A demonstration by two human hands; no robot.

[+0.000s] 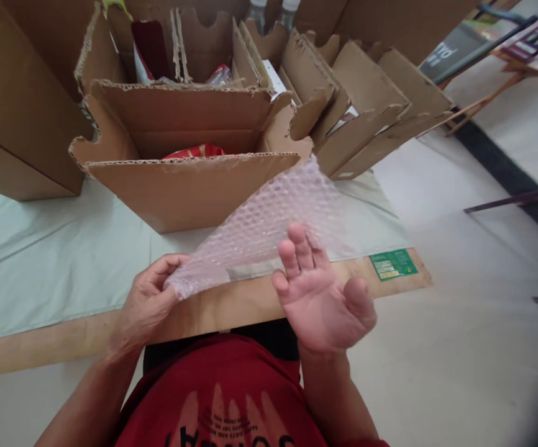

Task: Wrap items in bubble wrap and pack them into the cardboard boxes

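My left hand (150, 298) pinches the near corner of a clear sheet of bubble wrap (269, 217), which stretches up and to the right over the table's front edge. My right hand (320, 292) is palm up with its fingers extended, lying against the lower edge of the sheet. Just behind the sheet stands an open cardboard box (189, 186) with something red (194, 151) inside it.
A pale green cloth (54, 248) covers the wooden table (232, 304), which bears a green sticker (394, 264). More cardboard boxes and torn flaps (357, 99) crowd the back. A large box (17, 105) stands at the left. The floor and chair legs lie to the right.
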